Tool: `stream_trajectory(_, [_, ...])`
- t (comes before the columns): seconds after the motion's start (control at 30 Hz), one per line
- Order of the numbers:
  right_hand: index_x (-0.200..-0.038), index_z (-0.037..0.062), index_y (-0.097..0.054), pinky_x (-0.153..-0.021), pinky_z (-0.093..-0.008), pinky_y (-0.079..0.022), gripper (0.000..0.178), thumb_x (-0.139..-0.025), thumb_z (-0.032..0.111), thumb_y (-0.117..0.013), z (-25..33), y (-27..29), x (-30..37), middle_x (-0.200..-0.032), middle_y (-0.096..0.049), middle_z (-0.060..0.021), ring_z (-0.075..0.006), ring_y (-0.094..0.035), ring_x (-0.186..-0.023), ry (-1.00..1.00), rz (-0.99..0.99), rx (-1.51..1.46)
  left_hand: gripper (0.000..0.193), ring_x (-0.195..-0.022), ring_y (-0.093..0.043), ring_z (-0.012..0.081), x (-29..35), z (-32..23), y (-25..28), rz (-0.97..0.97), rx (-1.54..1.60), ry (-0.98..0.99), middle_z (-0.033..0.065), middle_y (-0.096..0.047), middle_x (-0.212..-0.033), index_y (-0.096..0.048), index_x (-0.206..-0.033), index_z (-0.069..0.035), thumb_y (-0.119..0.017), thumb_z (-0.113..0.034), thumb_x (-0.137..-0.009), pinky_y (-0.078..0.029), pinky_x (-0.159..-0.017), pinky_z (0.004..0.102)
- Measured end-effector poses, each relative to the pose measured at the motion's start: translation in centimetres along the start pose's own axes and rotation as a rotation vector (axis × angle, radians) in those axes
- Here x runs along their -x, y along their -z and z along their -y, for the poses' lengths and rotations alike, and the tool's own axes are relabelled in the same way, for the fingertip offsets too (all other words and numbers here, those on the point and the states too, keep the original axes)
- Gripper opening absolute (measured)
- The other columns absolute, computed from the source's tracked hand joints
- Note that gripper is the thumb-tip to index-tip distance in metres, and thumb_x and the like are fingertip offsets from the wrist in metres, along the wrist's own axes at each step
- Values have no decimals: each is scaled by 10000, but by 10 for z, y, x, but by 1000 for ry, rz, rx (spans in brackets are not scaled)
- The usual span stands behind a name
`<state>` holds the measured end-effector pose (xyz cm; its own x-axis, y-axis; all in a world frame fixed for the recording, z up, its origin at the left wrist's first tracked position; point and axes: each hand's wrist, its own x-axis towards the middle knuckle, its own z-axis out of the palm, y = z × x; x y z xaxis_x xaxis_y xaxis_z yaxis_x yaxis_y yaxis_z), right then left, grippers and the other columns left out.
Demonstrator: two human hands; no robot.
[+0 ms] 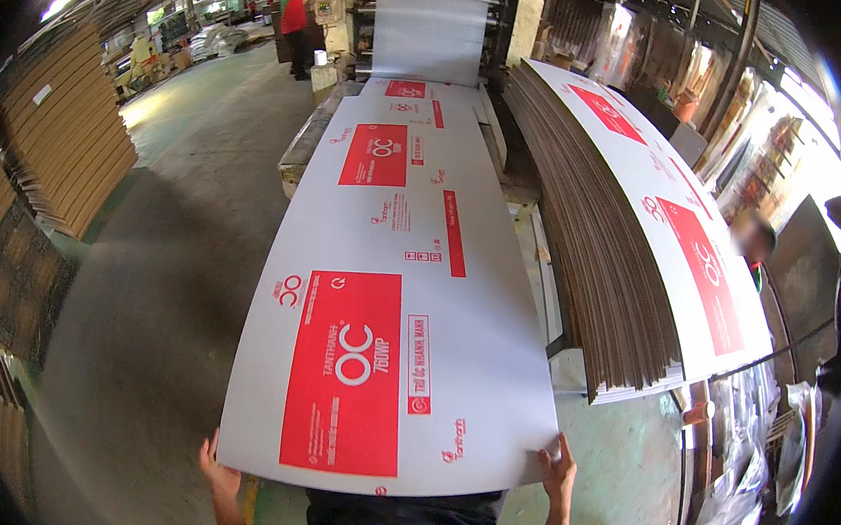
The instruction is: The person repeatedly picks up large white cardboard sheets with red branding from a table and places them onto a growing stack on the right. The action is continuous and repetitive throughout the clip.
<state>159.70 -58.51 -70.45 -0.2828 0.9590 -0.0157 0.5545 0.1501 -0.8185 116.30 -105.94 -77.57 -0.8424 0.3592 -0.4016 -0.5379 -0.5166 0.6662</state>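
Observation:
A long white cardboard sheet [493,334] with red printed blocks stretches from the rollers of a machine [427,32] toward my body. My left hand [221,472] grips its near left corner, fingers along the side edge and partly hidden. At the near right corner my right hand [559,471] holds the sheet's edge, fingers pointing up beside it. The sheet's near edge lies just in front of my dark clothing. Its far end rests at the machine, beneath a pale sheet of film on the rollers.
Right of the sheet stands a tall stack of similar printed sheets [612,274]. Brown cardboard stacks [62,135] rise on the left beside the concrete floor [181,248]. One person in red [294,14] stands near the machine; another person's head [754,240] shows behind the right stack.

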Motion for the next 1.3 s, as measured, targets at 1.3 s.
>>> stream_trajectory(1.3, [-1211, 16, -568, -679, -265, -489, 473, -836, 285, -671, 47, -186, -320, -974, -654, -98, -119, -589, -765, -56, -187, -183, 512, -972, -558, 290, -380, 80, -189, -629, -125, -329, 155, -580, -1080, -552, -1095, 13, -395, -409, -851, -460, -797, 419])
